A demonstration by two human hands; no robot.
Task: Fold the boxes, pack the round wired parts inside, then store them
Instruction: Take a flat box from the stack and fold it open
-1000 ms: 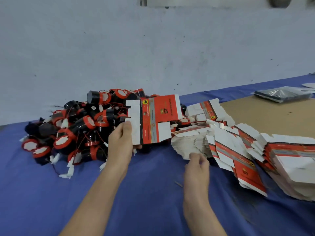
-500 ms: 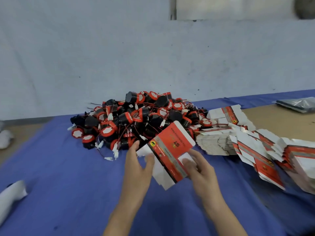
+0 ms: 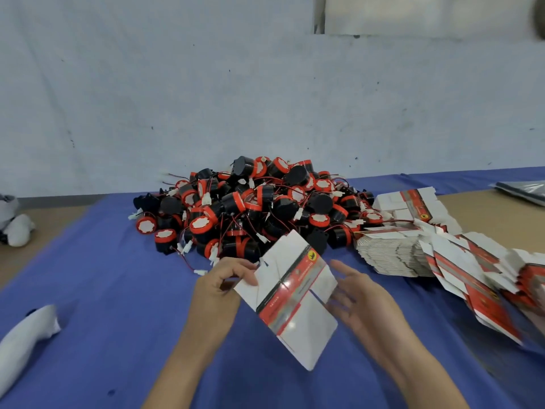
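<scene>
I hold one flat red-and-white box blank [image 3: 290, 296] above the blue cloth, tilted, its white side mostly up. My left hand [image 3: 219, 286] pinches its left edge. My right hand [image 3: 358, 296] touches its right edge with the fingers spread and fairly straight. Behind the blank lies a big heap of round black-and-red wired parts [image 3: 250, 206] with white connectors. A fanned stack of flat box blanks [image 3: 418, 249] runs along the right.
A blue cloth [image 3: 118, 290] covers the table, with brown board [image 3: 486, 219] at the back right. A white cloth bundle [image 3: 23, 335] lies at the left edge, another [image 3: 14, 225] further back. A grey plastic packet [image 3: 525, 190] sits far right. A pale wall stands behind.
The blank came down from beside the pile to in front of me and turned white side up. My right hand left the stack and reached the blank's right edge. The view shifted right.
</scene>
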